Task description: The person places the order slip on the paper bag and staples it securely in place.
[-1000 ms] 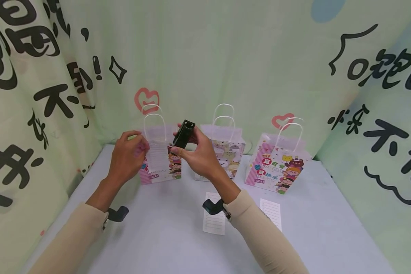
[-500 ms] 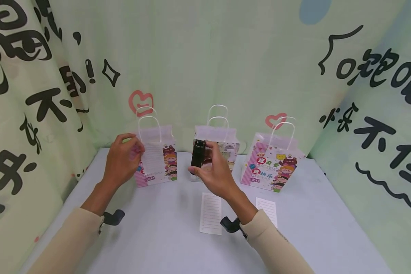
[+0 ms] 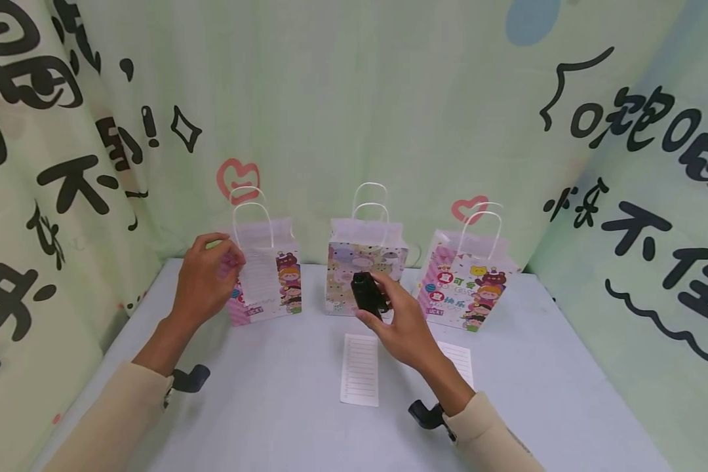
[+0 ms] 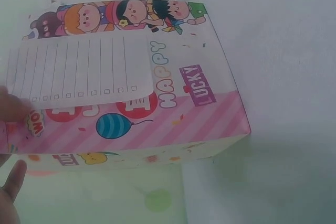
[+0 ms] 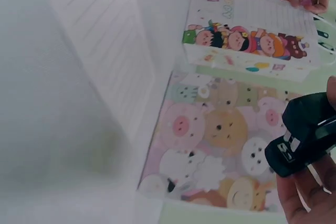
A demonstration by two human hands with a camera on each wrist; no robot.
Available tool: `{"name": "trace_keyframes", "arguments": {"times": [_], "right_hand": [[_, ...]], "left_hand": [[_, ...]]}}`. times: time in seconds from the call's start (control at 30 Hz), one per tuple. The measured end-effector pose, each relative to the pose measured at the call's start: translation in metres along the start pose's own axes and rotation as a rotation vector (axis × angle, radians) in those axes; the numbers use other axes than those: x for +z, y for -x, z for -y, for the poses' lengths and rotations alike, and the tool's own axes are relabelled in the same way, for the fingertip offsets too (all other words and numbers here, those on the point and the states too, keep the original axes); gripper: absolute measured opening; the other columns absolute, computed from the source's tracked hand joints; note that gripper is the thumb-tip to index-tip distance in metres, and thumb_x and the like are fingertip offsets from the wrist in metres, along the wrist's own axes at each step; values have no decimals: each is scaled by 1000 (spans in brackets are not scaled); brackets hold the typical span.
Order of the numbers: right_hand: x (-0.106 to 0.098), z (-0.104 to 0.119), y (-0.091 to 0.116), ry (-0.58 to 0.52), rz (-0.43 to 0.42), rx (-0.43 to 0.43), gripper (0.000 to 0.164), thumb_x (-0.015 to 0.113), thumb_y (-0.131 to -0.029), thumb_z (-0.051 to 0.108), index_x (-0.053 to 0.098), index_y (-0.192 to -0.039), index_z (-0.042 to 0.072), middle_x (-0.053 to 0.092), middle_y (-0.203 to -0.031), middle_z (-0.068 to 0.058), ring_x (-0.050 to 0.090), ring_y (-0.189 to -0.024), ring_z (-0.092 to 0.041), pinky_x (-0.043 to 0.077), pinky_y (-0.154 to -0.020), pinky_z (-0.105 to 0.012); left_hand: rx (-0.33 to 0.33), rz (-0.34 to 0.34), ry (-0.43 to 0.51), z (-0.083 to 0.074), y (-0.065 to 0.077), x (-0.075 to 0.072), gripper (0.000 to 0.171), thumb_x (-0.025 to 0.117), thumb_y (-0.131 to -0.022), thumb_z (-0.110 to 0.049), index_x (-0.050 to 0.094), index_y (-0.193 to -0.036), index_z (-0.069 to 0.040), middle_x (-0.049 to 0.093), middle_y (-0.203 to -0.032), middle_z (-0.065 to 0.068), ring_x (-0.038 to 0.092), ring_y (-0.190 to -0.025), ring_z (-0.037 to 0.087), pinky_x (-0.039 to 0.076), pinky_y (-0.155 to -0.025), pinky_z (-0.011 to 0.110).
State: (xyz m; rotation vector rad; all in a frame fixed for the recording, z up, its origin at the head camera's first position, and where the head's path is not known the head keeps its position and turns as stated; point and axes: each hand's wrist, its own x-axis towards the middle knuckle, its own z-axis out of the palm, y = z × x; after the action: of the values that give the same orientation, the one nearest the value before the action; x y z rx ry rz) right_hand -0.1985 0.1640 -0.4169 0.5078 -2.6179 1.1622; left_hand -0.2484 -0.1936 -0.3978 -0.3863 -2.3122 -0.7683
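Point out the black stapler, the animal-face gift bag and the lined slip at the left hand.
Black stapler point(image 3: 367, 293), head view: on its body.
Animal-face gift bag point(image 5: 220, 135), right wrist view: on its printed panel.
Lined slip point(image 4: 84, 69), left wrist view: on its ruled face.

We see: pale table | upright: left bag, middle bag, right bag | flat, nearer us: two lined sheets

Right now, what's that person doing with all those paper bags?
Someone's left fingers hold a lined slip against the front of the left bag. Their right fingers grip a black stapler, which is up in front of the middle bag. No slip shows on that bag or on the right bag; two more slips lie on the table before them.
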Motion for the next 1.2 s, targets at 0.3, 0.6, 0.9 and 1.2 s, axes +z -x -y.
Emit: {"name": "trace_keyframes", "arguments": {"times": [0.3, 0.6, 0.9, 1.2], "right_hand": [[-12, -24, 24, 74, 18, 78, 69, 84, -92, 26, 52, -154, 22, 62, -147, -9, 63, -131, -32, 59, -102, -52], [-17, -43, 39, 132, 73, 177, 68, 87, -89, 21, 57, -150, 21, 65, -142, -11, 62, -130, -34, 57, -105, -56], [-19, -56, 48, 164, 125, 242, 68, 89, -87, 23, 58, -147, 24, 67, -138, -8, 62, -127, -30, 56, -106, -55], [-20, -62, 55, 240, 138, 302, 71, 90, -85, 26, 59, -148, 22, 68, -134, -10, 64, -122, -31, 57, -103, -56]], "left_hand": [[-26, 5, 9, -1, 1, 0, 13, 78, -87, 6, 71, -95, -1, 74, -121, 24, 56, -135, 44, 56, -97, 67], [-50, 8, 44, -6, 3, -4, 16, 79, -87, 7, 72, -99, -1, 68, -133, 26, 53, -138, 46, 56, -95, 68], [-9, -103, 51, -6, 7, -11, 21, 82, -83, 5, 76, -103, -1, 78, -120, 20, 57, -134, 42, 44, -107, 75], [2, -274, 112, -21, 3, -21, 14, 80, -88, -3, 75, -100, 2, 70, -124, 21, 56, -122, 40, 43, -107, 66]]}}
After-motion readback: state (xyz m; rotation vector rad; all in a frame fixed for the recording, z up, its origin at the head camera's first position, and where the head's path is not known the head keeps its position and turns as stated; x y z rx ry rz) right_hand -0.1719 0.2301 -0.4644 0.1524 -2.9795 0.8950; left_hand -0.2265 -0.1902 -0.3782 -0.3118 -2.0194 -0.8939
